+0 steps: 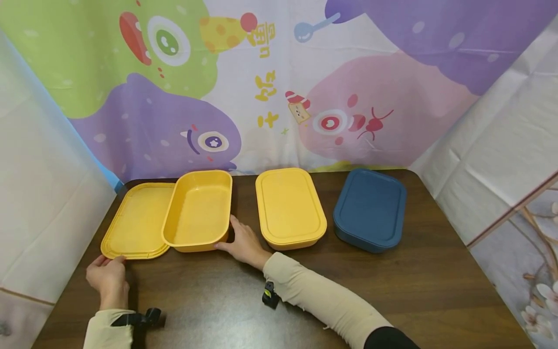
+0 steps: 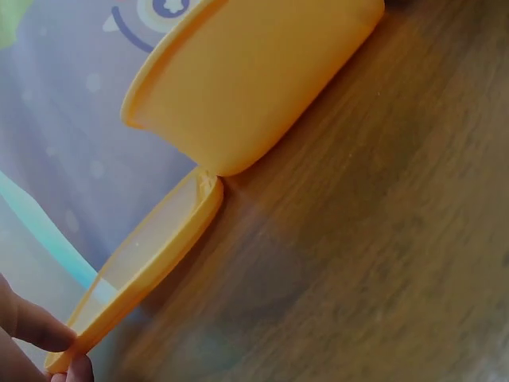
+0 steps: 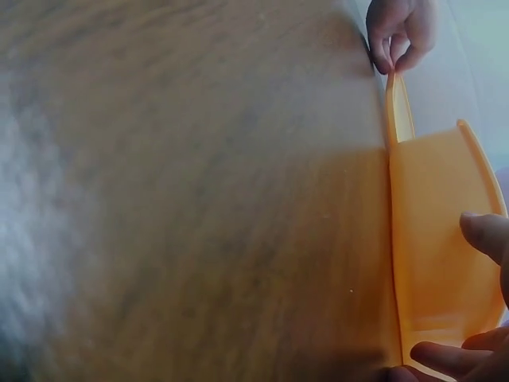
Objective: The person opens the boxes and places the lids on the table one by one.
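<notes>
Two pieces engaged: I have the left hand [image 1: 106,278] pinching the yellow lid [image 1: 139,220] by its near edge; beside it, the right hand [image 1: 246,245] cups the uncovered box [image 1: 198,213] at its near-right corner. Positioning, I judge; the next move wants steadiness.

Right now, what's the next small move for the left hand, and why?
Probably lift the loose lid by its near edge: the left hand pinches that edge, the right hand grips the open box, and that box sits uncovered, while the blue box and closed yellow box are lidded.
</notes>
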`<state>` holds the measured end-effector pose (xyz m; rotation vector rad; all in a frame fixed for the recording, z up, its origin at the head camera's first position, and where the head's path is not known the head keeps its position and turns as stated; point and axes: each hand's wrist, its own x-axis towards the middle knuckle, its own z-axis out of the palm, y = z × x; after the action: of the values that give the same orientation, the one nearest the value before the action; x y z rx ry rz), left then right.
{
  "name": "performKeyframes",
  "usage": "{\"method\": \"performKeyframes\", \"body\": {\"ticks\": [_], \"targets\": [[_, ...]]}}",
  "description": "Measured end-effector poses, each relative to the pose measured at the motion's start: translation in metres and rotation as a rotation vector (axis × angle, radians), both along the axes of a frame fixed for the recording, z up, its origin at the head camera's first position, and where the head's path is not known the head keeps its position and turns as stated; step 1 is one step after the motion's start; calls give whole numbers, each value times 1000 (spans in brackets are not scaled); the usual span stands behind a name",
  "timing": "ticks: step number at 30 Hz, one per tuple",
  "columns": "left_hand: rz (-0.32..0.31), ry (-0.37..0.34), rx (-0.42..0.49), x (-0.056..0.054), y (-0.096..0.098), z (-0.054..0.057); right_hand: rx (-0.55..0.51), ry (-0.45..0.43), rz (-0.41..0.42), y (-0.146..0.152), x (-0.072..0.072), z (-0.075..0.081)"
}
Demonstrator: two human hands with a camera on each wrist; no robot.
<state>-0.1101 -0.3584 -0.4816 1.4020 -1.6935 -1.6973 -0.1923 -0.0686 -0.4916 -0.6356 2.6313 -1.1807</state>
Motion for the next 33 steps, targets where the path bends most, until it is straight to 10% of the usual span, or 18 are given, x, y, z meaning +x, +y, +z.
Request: {"method": "performKeyframes", "body": {"ticks": [23, 33], "targets": [[-179, -169, -354, 1, -6, -7, 55, -10, 31, 1, -1, 2], [-229, -186, -360, 4, -2, -4, 99, -10, 38, 1, -2, 4]]}}
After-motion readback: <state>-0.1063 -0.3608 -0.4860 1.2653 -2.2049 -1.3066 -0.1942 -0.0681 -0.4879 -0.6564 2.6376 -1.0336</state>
